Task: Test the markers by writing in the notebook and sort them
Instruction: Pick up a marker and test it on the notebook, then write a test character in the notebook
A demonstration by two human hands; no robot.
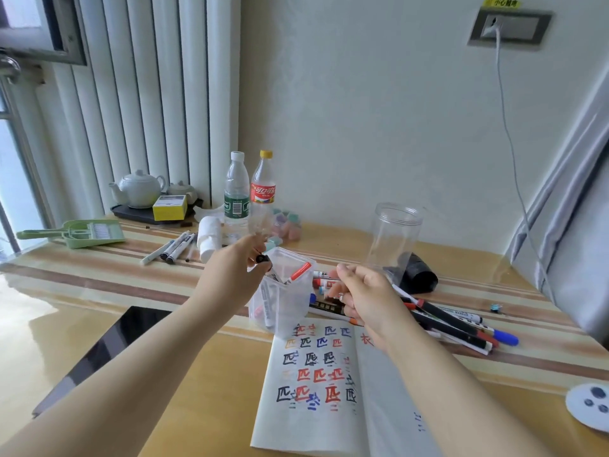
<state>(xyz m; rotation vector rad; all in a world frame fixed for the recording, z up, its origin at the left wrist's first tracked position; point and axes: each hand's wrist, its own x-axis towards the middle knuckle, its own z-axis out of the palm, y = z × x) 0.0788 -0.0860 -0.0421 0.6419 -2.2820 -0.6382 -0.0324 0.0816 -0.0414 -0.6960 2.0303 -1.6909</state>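
The left hand (pixel 235 268) is held above the rim of a clear plastic container (pixel 283 301), and a black-capped marker (pixel 263 260) is pinched between its fingertips, with the marker's lower end at the container's mouth. The right hand (pixel 362 295) is raised over the loose markers, its fingers loosely curled; whether anything is gripped by it cannot be told. The two hands are held apart, with the container between them.

Several markers are stood inside the container, among them a red-capped marker (pixel 298 273) that leans against the rim. An open notebook (pixel 316 390) is laid flat on the table (pixel 164 374), just in front of the container. Its left page is covered with test characters written in black, red, blue and orange.

To the right of the notebook, a pile of loose markers (pixel 458 324) is spread on the table, with black, red and blue caps visible. More markers are partly hidden behind the right hand. A second group of markers (pixel 171 249) is laid near the far-left area of the table, well apart from the pile.

A tall clear jar (pixel 395 235) is stood behind the right hand. Two plastic bottles (pixel 250 192) are placed near the wall, and a white teapot (pixel 140 189) is set on a dark tray to their left. A dark tablet (pixel 108 344) is laid beneath the left forearm.
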